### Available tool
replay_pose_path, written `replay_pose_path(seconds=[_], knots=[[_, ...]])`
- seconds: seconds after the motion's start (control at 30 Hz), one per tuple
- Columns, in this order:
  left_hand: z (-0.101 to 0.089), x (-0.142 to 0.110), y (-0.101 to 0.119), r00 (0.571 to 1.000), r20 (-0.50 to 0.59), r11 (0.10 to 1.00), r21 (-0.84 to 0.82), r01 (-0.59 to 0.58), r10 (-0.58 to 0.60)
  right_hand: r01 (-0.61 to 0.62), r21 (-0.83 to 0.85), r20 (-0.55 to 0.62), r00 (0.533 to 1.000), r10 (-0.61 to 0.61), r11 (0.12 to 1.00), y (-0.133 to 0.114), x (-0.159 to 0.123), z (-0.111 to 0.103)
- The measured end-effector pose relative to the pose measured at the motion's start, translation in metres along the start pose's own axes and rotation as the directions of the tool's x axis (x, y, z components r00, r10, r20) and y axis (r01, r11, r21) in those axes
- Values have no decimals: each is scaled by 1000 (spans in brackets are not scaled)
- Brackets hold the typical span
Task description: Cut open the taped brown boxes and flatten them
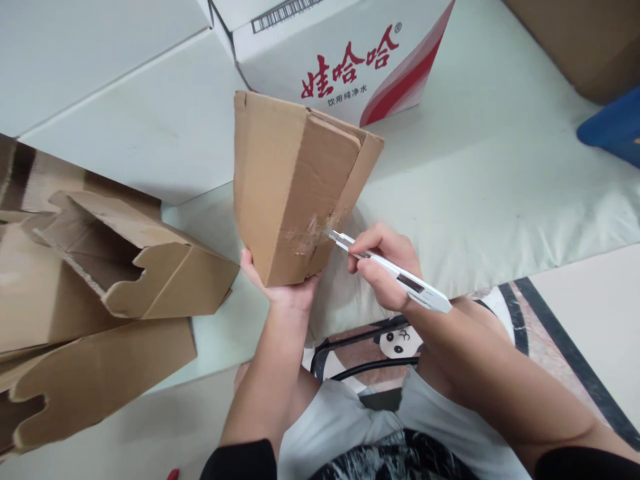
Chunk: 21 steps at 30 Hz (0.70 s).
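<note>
A small brown cardboard box [285, 180] stands tilted on end in the middle of the view, with clear tape along its lower seam. My left hand [280, 287] grips its bottom corner from underneath, fingers wrapped round the edge. My right hand [383, 267] is closed on a white utility knife [395, 270], whose blade tip touches the taped seam at the box's lower right side.
Opened brown cartons [100, 267] lie piled at the left. A white carton with red Chinese lettering [350, 60] stands behind, next to other white boxes [110, 87]. A blue object [615, 127] and a brown box [585, 40] sit at the far right. My knees are below.
</note>
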<state>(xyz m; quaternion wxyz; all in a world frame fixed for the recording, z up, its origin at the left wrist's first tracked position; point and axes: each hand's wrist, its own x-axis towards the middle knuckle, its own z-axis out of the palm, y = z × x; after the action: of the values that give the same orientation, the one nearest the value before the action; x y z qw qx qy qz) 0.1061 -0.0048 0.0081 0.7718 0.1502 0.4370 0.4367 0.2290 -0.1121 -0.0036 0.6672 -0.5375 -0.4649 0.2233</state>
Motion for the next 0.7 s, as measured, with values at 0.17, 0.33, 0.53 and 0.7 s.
replay_pose_path(seconds=[0.17,0.33,0.53,0.7], knots=[[1,-2,-2,1000,2,1000,-11,-8,8,2,34,-6,1000,-1,999,2,-3,0],[-2,2,3,1000,-21,999,-41,-17,16,27,31,22,999,-28,999,-3,-2,2],[1,5,17,994,54,993,-72,-93,97,147,49,152,976,-153,988,-12,-3,6],[-2,6,22,996,11,996,-35,-84,84,60,173,-68,997,-49,983,-6,-5,3]])
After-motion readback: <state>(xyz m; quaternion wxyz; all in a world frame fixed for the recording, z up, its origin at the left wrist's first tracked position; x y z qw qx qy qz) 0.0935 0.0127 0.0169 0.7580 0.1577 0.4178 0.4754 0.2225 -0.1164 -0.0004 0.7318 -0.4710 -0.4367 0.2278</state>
